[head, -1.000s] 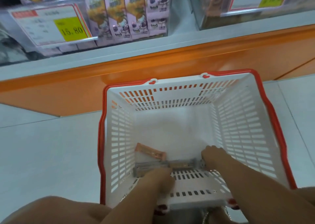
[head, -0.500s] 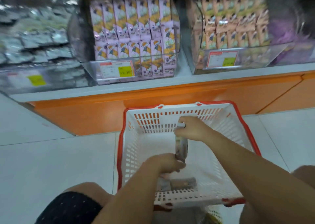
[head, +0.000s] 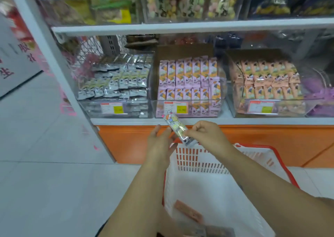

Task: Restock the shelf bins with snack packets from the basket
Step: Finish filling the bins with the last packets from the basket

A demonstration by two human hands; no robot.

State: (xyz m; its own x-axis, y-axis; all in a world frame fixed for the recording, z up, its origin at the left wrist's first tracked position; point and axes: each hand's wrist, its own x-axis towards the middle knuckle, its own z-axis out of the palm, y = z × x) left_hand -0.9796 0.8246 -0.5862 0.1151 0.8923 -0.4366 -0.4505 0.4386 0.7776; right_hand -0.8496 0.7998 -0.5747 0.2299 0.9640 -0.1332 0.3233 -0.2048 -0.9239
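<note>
The snack packet (head: 176, 128) is in the air over the far rim of the basket (head: 207, 161), just below the middle bin (head: 198, 110), long axis slanting up-left to down-right. Right hand (head: 206, 135) pinches its lower part; left hand (head: 159, 144), fingers nearly straight, touches its left side. That bin lies ahead & up, so prob. a short lift fwd, right hand leading.

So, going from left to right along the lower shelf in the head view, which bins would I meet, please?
Bin of silver packets → bin of pink packets → bin of orange packets → purple goods, too blurred to identify.
</note>
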